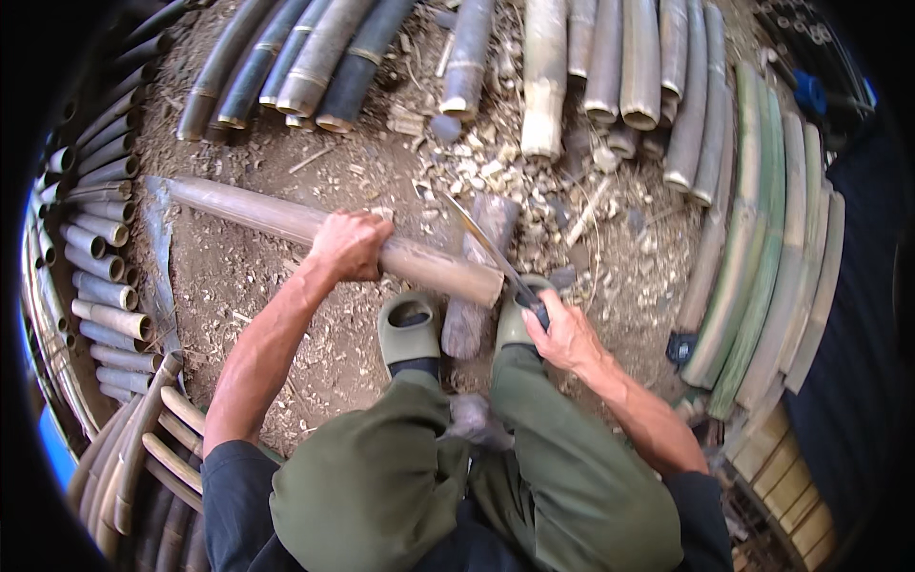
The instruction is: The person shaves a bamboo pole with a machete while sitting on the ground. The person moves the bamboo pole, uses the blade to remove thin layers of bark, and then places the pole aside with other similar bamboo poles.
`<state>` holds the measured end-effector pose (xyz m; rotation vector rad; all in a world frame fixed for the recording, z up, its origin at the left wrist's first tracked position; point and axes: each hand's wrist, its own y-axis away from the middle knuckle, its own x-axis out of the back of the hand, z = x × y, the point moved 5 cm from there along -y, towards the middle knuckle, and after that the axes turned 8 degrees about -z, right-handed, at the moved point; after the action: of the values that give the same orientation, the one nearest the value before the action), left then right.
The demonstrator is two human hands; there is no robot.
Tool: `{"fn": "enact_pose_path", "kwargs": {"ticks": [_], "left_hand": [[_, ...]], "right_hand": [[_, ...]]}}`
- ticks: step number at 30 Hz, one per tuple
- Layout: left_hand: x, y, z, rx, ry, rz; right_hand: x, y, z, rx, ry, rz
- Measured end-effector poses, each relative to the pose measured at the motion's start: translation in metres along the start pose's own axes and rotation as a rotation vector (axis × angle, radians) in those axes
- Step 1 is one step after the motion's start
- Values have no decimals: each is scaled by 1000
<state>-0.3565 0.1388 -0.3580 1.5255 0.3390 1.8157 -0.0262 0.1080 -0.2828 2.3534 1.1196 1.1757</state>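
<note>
My left hand is wrapped round a brown bamboo pole, which slants from the far left down to just in front of my feet. Near its right end the pole crosses over a short log lying on the ground between my feet. In my right hand is the dark handle of a long-bladed machete. Its blade points up and to the left, past the pole's cut end. Whether the blade touches the pole I cannot tell.
Bamboo poles lie in rows at the far side, on the left and on the right. Wood chips litter the dirt ground. My feet wear green clogs. Curved canes lie at lower left.
</note>
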Motion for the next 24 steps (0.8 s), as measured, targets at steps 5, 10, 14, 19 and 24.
{"fn": "enact_pose_path", "kwargs": {"ticks": [5,10,14,19,24], "left_hand": [[14,5,6,-67,-2,82],[32,10,-7,-11,-13,13],[23,9,2,-18,7,36],[26,12,0,-34,-39,52],[12,14,1,-41,-59,219]], "right_hand": [[26,11,-52,412,-138,388],[4,-6,-7,-107,50,-68],[42,5,-75,236,-165,227],[-8,-7,16,-103,169,-28],[34,-3,-55,187,-156,189]]}}
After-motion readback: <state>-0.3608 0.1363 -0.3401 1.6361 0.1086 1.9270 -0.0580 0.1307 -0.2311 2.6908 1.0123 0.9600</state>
